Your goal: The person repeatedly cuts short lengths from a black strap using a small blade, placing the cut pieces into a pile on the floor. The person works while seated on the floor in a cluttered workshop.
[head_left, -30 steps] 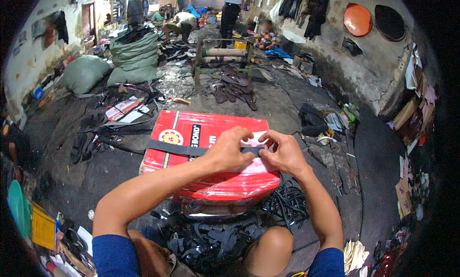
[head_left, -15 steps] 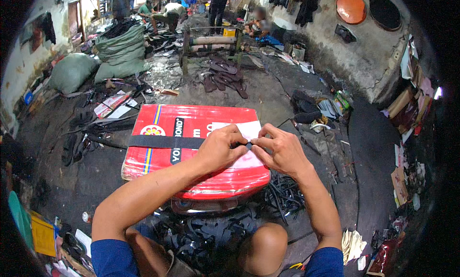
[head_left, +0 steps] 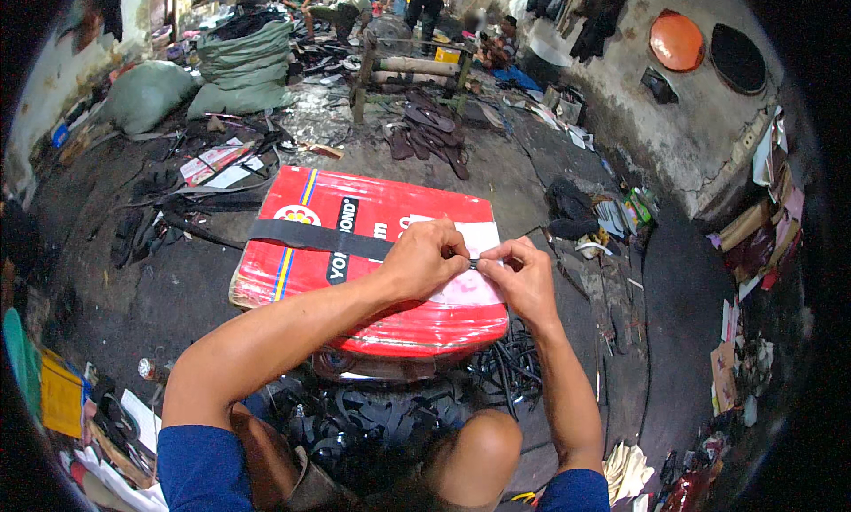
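Note:
A red box (head_left: 381,321), wrapped in shiny plastic, sits before my knees as a work surface. Across its top runs a flat black strap (head_left: 306,236), reaching over the left edge and passing under my left hand (head_left: 424,257). My left hand is closed in a pinch on the strap near its right end. Facing it, my right hand (head_left: 525,277) pinches the small dark end showing between both sets of fingertips. Under the hands lies a white and pink paper patch (head_left: 470,292). Fingers hide most of the gripped part.
Black cut pieces (head_left: 355,432) heap between my knees, with thin black cords (head_left: 510,370) beside the box. Beyond stand a low wooden rack (head_left: 412,78), brown sandals (head_left: 430,131) and a green sack (head_left: 244,64). Several people (head_left: 341,15) are far back. Scraps litter the floor at both sides.
The view has shifted, so box and room appear turned slightly clockwise. My fingertips have shifted a little on the dark strap end; both hands still pinch it.

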### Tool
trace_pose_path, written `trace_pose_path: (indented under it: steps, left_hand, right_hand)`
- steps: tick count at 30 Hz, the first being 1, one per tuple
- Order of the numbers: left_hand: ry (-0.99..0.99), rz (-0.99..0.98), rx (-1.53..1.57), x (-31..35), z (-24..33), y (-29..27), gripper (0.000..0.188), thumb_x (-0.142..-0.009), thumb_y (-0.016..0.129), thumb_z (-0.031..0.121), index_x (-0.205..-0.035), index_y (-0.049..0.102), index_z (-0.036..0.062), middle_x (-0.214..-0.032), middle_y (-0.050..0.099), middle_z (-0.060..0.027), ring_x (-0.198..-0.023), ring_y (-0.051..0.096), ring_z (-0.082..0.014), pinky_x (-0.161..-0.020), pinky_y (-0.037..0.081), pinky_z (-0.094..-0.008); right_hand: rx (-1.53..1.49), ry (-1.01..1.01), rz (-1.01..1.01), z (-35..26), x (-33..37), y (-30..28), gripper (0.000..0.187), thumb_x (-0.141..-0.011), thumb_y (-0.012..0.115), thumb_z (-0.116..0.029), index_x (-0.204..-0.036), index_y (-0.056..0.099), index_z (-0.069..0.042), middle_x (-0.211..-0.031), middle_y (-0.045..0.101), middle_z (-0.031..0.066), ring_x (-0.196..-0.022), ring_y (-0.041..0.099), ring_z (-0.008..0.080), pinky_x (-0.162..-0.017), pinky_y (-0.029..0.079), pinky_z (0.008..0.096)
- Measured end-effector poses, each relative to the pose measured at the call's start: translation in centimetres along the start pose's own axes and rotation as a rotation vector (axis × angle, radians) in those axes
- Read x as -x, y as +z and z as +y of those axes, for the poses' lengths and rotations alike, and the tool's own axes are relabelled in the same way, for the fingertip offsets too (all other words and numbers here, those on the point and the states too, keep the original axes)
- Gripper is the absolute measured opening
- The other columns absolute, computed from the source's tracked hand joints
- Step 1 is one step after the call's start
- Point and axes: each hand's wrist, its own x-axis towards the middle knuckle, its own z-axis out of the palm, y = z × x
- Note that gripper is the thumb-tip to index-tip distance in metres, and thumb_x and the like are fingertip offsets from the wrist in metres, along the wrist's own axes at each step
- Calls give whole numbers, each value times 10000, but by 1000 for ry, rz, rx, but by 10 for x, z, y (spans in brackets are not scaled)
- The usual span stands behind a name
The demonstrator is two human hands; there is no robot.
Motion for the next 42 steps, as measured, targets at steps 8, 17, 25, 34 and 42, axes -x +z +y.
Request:
trace_pose_path:
  steps: [8,17,25,34,42]
  left_hand:
    - [-85,-144,-149,-20,11,-6,124,-763,776,127,-806,759,12,-799,713,-146,-736,708,-253,-689,556,-389]
    - [71,-39,52,-15,16,17,106,-801,772,81,-848,755,-12,-801,691,-125,-707,673,-222,-649,527,-347]
    - [108,-41,52,-21,13,27,85,-816,778,64,-834,748,-14,-801,684,-99,-702,666,-176,-643,528,-320]
    - [67,-56,98,-23,10,26,81,-801,773,61,-829,749,-12,-812,698,-93,-733,679,-162,-683,549,-310]
    - [32,-87,114,-24,14,26,101,-788,768,72,-845,762,-12,-811,713,-110,-715,687,-178,-668,546,-313]
  right_hand:
    - [-507,264,42,14,-3,13,208,-848,772,-72,-961,598,-73,-744,563,-42,-650,558,67,-557,439,230]
    - [-603,288,76,20,15,14,273,-1021,650,-263,-799,539,-149,-646,462,-80,-542,401,19,-465,295,229]
    - [-1149,704,-110,38,18,6,362,-1010,608,-492,-870,549,-163,-709,526,-48,-518,456,61,-414,340,248]
    - [334,119,142,6,-41,9,339,-985,568,-261,-923,684,51,-962,698,311,-941,673,495,-836,525,529]
    - [-16,247,272,100,-10,47,289,-952,645,-218,-905,696,63,-866,710,271,-819,715,367,-767,522,450]
